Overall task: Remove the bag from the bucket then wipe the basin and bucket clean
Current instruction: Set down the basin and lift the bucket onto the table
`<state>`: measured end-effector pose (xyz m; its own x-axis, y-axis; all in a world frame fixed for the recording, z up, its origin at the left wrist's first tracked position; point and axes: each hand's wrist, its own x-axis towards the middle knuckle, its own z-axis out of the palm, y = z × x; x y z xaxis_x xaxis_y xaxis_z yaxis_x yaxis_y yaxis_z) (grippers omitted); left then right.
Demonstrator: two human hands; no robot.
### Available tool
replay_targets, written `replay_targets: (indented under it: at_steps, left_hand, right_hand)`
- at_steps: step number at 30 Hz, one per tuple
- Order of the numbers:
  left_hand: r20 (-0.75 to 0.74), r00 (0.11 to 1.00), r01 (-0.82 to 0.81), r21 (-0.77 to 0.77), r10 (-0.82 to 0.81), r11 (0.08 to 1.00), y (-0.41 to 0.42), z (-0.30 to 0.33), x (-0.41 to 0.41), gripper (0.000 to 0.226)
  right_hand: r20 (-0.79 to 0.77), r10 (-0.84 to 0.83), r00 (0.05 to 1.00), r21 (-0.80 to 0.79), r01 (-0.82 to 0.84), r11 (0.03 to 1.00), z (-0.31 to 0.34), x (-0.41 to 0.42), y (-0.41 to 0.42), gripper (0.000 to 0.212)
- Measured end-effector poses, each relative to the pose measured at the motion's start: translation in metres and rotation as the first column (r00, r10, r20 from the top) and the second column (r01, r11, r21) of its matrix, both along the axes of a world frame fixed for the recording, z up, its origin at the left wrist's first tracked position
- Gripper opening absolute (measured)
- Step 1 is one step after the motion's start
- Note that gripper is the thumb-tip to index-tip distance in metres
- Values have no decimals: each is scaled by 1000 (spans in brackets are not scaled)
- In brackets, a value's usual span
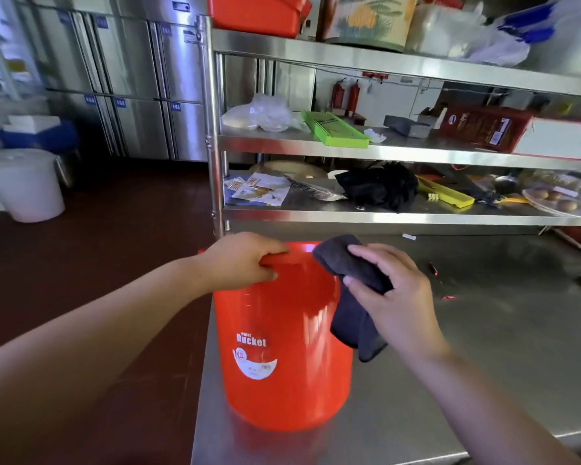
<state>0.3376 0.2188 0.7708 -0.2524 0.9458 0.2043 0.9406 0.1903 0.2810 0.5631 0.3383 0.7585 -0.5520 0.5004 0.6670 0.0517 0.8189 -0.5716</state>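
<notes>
A red plastic bucket with a white "Bucket" label lies tilted on a steel table, its rim turned away from me. My left hand grips the bucket's rim at the top left. My right hand holds a dark cloth pressed against the bucket's upper right side, with part of the cloth hanging down. No bag or basin can be made out near the bucket.
A steel shelf rack stands behind the table, cluttered with a green box, plastic bags, a black cloth heap and packets. A white lidded bucket stands on the dark red floor at left. Steel fridges line the back wall.
</notes>
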Motion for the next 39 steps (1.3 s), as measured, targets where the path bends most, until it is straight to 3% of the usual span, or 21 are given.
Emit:
replay_targets:
  at_steps: [8, 12, 17, 19, 21, 22, 23, 24, 26, 27, 28, 31, 35, 39]
  left_hand:
    - [-176, 960, 238, 85, -220, 968, -39, -53, -2, 37]
    - [-251, 925, 297, 15, -284, 955, -64, -77, -14, 45]
    - [-120, 965, 233, -31, -235, 972, -82, -89, -35, 38]
    - [-36, 989, 144, 76, -142, 987, -88, -85, -41, 49]
    - [106, 987, -144, 280, 119, 949, -86, -84, -51, 61]
    - [198, 936, -340, 304, 290, 890, -81, -85, -59, 67]
    - [350, 834, -515, 217, 427, 829, -75, -86, -66, 75]
    - [561, 663, -628, 56, 496, 776, -68, -88, -72, 77]
    - [864, 248, -649, -187, 438, 737, -55, -90, -78, 55]
    - [911, 150, -653, -201, 385, 730, -50, -92, -81, 41]
    - [925, 131, -679, -179, 358, 712, -48, -95, -84, 34]
    - [948, 206, -727, -17, 241, 686, -40, -98, -85, 33]
    - [828, 559, -558, 336, 44, 759, -36, -97, -79, 33]
    - [532, 846, -265, 490, -44, 830, -42, -113, -67, 40]
  right_hand:
    - [-18, -38, 999, 9, 38, 999, 16, -28, 5, 41]
    - [64, -22, 998, 6, 22, 1000, 3, -50, -4, 40]
    - [146, -30, 989, -25, 34, 999, -15, -73, -13, 39]
    - [161, -46, 986, -29, 51, 998, -20, -79, -15, 39]
    - [179, -72, 981, -20, 77, 997, -25, -82, -17, 38]
    - [190, -87, 978, -12, 90, 996, -27, -84, -19, 38]
    - [201, -99, 975, -4, 102, 995, -28, -85, -20, 38]
    - [209, -109, 972, 5, 110, 994, -29, -85, -22, 38]
    - [210, -124, 970, 21, 122, 992, -30, -86, -25, 38]
    - [203, -128, 971, 21, 126, 992, -29, -85, -25, 38]
    - [196, -125, 973, 15, 124, 992, -28, -84, -26, 38]
    - [163, -119, 980, -6, 121, 993, -22, -78, -24, 37]
    - [141, -98, 985, -67, 108, 992, -10, -71, -23, 38]
    - [207, -25, 978, -182, 64, 981, -13, -68, -28, 36]
